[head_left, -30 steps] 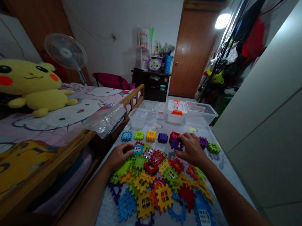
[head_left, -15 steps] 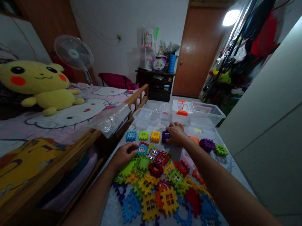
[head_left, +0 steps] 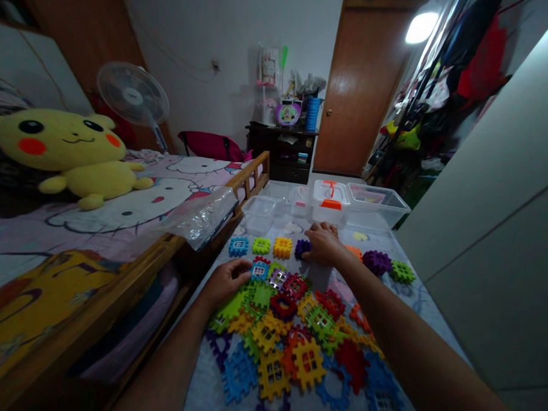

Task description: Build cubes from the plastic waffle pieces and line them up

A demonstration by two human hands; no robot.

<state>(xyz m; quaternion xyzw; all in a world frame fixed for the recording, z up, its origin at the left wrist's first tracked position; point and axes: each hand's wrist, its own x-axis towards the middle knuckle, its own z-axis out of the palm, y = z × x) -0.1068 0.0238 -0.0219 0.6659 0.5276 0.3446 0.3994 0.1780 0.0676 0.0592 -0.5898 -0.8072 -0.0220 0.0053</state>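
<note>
1. Two bare hands reach over a pale blue cloth. The right hand (head_left: pixel 322 244) pinches the right side of a dark purple stack (head_left: pixel 302 249) of notched plastic tiles, its thumb nearer the viewer (some fingertips are hidden).
2. The left hand (head_left: pixel 227 282) is empty, its fingers loosely curved and slightly parted, just beside a light blue tile (head_left: pixel 260 270) with a white window grid.
3. The dark purple stack stands in the row behind the loose pile. To its left are a yellow stack (head_left: pixel 282 248), a lime stack (head_left: pixel 261 246) and a blue stack (head_left: pixel 238 247).
4. Beyond the right forearm lie a purple stack (head_left: pixel 377 262) and a green stack (head_left: pixel 401 272).
5. Nearer the viewer spreads a jumbled pile (head_left: pixel 289 353) of red, yellow, green, orange and blue tiles.
6. Clear plastic boxes stand behind the row, one with an orange handle (head_left: pixel 331 205).
7. On a bed at left sits a yellow plush toy (head_left: pixel 74 147).
</note>
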